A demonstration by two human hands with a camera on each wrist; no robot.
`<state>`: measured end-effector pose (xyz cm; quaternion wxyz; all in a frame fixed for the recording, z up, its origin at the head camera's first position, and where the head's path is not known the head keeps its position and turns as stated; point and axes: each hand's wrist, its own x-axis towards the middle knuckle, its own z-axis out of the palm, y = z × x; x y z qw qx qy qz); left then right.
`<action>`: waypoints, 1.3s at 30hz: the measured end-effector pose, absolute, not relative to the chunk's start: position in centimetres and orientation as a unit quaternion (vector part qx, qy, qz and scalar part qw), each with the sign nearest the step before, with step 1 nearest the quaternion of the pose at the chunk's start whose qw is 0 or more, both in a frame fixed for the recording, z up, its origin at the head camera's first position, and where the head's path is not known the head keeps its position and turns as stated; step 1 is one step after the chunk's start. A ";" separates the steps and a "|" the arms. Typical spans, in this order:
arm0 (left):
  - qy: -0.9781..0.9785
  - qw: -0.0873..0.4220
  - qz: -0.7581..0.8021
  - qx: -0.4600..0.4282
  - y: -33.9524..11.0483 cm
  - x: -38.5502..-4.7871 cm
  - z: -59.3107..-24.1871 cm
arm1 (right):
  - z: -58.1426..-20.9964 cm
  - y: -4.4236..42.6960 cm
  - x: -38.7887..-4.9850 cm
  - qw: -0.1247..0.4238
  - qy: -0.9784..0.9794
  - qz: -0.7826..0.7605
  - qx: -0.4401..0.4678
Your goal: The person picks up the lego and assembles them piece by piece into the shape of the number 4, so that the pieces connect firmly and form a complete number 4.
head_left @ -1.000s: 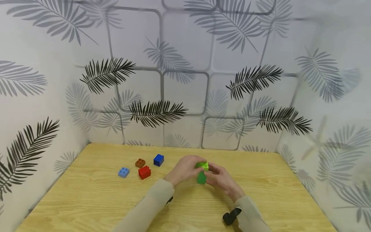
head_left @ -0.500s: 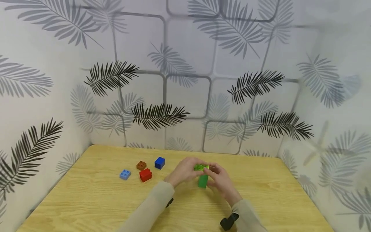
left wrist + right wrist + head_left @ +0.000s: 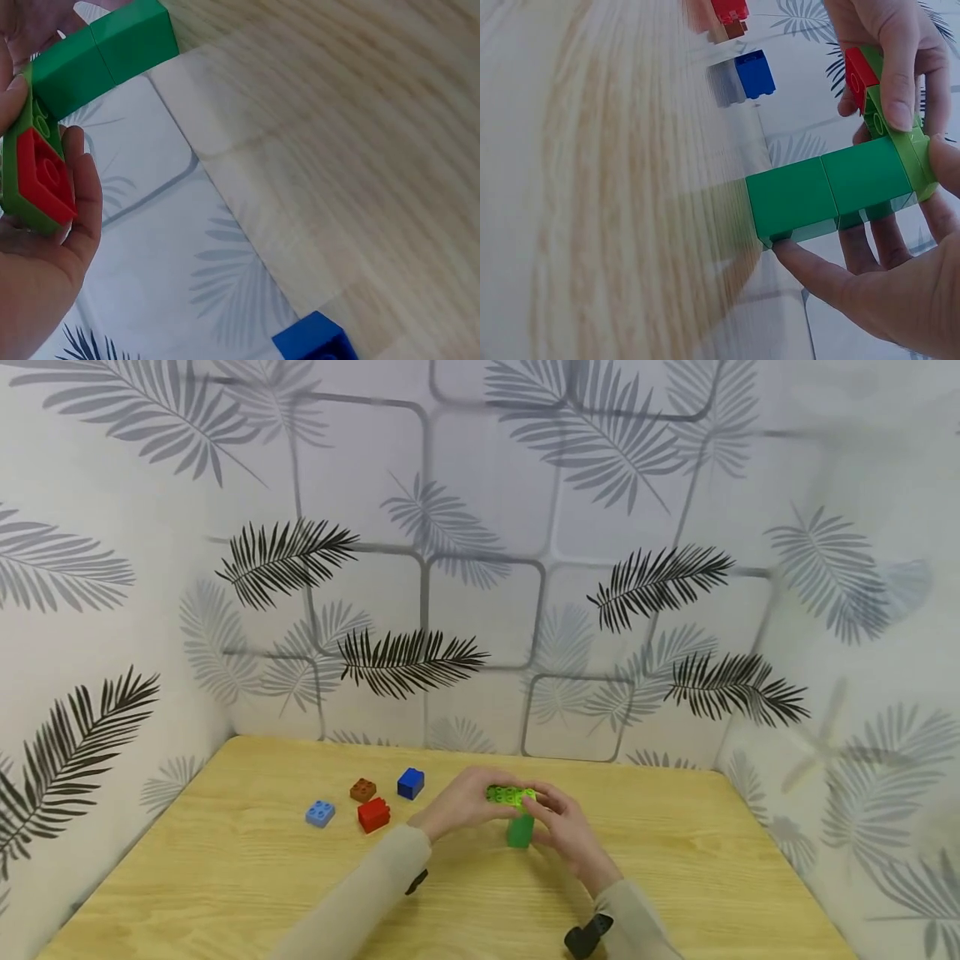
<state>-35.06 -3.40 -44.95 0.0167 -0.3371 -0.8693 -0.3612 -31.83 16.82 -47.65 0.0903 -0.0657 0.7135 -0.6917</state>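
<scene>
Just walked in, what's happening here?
A person's left hand holds the overhanging end of a long lime-green plastic brick, with a red brick underneath. The right hand grips the upright stack of two green bricks under its other end. To the left, a light-blue brick, a brown brick, another red brick and a dark-blue brick lie on the wooden table.

One left hand (image 3: 467, 802) and one right hand (image 3: 572, 835), over one wood-grained counter (image 3: 675, 860). Eight plastic toy bricks show. Four lie loose around nine o'clock from the hands: one square light blue brick (image 3: 320, 814), one square orange-brown brick (image 3: 363, 790), one chunky red brick (image 3: 373, 815), one chunky dark blue brick (image 3: 410, 783). Four are at the hands: two cube-like dark green bricks (image 3: 832, 184), one long lime-green studded brick (image 3: 510, 796), one hollow-bottomed red brick (image 3: 46, 180).
</scene>
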 end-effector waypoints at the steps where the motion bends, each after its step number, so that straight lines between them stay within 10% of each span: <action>1: -0.866 0.014 -0.372 -0.333 -3.7 -35.0 -45.1 | -47.7 16.8 -31.8 0.090 0.714 -0.691 -0.067; 17: -0.852 -0.133 -0.434 -0.261 -10.9 -36.4 -44.3 | -47.8 16.5 -31.8 0.088 0.722 -0.685 -0.054; 31: -0.874 0.006 -0.481 -0.076 -13.9 -37.7 -46.2 | -47.6 16.5 -32.0 0.093 0.717 -0.688 -0.057; 39: -0.881 0.000 -0.470 -0.048 -14.3 -37.8 -46.9 | -47.6 16.5 -32.0 0.088 0.722 -0.684 -0.051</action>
